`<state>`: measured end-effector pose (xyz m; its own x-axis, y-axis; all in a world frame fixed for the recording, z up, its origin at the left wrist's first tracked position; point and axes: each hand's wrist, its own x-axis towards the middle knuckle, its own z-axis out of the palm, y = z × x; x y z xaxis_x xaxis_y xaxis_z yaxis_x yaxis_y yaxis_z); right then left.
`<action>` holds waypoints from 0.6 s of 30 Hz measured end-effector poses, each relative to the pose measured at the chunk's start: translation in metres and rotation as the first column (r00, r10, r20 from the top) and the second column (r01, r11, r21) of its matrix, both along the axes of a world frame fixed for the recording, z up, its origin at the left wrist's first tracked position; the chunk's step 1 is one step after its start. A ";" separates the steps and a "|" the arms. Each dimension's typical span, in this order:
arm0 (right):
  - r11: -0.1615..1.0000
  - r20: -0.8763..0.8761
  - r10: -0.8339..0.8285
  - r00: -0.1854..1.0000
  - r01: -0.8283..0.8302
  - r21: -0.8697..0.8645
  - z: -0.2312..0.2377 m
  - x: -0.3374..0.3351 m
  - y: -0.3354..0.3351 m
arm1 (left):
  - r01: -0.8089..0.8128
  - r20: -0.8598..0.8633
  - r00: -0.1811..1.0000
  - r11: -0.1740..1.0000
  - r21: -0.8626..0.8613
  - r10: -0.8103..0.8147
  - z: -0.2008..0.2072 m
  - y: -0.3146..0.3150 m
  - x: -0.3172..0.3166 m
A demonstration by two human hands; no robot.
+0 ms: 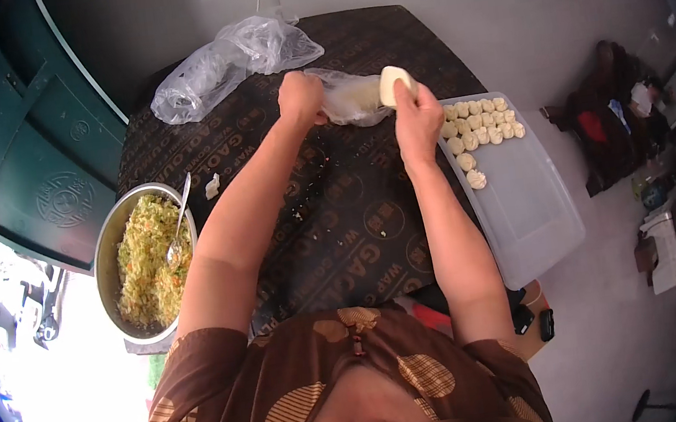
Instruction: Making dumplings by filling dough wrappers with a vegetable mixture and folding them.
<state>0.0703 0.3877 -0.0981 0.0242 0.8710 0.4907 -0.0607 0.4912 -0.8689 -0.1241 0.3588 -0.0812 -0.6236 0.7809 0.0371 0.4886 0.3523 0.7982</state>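
My left hand (302, 99) is closed on one end of a clear plastic bag (348, 100) over the far part of the dark table. Inside the bag something pale shows, partly hidden by the crinkled film. At the bag's other end, my right hand (418, 117) grips pale, rounded-square dough wrappers (396, 84), its thumb across their face; how many there are I cannot tell. To the right of that hand lies a translucent plastic tray (524, 213), with rows of small folded dumplings (483, 120) at its far end.
A steel bowl (101, 278) of chopped vegetable filling (146, 264) stands at the left, a spoon (179, 222) resting in it. Near it lies a crumpled white scrap (213, 186). A large clear plastic bag (231, 64) sits on the far left of the patterned table (333, 237).
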 end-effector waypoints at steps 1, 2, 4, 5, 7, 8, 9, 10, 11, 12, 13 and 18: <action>0.992 -0.021 0.016 1.000 -0.018 -0.124 0.002 0.006 0.002 | -0.176 0.251 0.959 0.970 0.166 0.131 0.020 -0.007 0.020; 0.992 -0.115 0.019 0.993 -0.033 -0.124 0.001 0.008 0.004 | -0.170 0.249 0.960 0.972 0.163 0.126 0.019 -0.001 0.024; 0.994 -0.178 0.016 0.984 -0.036 -0.106 0.009 0.008 0.002 | -0.018 0.217 0.974 0.937 0.348 -0.062 0.022 0.001 0.024; 0.994 -0.179 0.022 0.984 -0.041 -0.106 0.013 0.007 0.000 | 0.012 0.155 0.984 0.908 0.418 -0.084 0.019 0.004 0.032; 0.997 -0.259 -0.007 0.966 -0.014 -0.077 0.021 0.013 -0.003 | 0.169 -0.032 0.984 0.874 0.456 -0.173 0.018 0.001 0.062; 0.997 -0.258 -0.007 0.966 -0.014 -0.078 0.022 0.014 -0.005 | 0.261 -0.236 0.958 0.837 0.481 -0.163 0.011 -0.001 0.071; 0.998 -0.287 0.001 0.958 -0.018 -0.057 0.024 0.016 -0.005 | 0.365 -0.325 0.916 0.826 0.430 -0.235 0.002 -0.003 0.078; 0.999 -0.316 0.012 0.949 -0.024 -0.036 0.025 0.016 -0.006 | 0.459 -0.407 0.861 0.808 0.369 -0.303 -0.008 -0.004 0.081; 0.999 -0.315 0.013 0.949 -0.025 -0.035 0.025 0.016 -0.007 | 0.573 -0.490 0.760 0.797 0.194 -0.427 -0.016 -0.005 0.081; 0.999 -0.287 0.005 0.958 -0.015 -0.031 0.024 0.018 -0.006 | 0.577 -0.489 0.758 0.794 0.193 -0.432 -0.021 -0.007 0.086; 1.000 -0.259 -0.004 0.966 -0.004 -0.028 0.023 0.019 -0.005 | 0.658 -0.591 0.649 0.743 0.122 -0.478 -0.027 -0.011 0.092; 0.998 -0.291 0.059 0.955 -0.057 0.015 0.022 0.018 -0.008 | 0.763 -0.747 0.380 0.641 -0.079 -0.545 -0.052 -0.009 0.087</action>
<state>0.0883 0.3799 -0.0765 0.1166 0.8720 0.4754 -0.3390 0.4849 -0.8062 -0.0375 0.3493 -0.1334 0.3784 0.8203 0.4289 0.8715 -0.4719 0.1335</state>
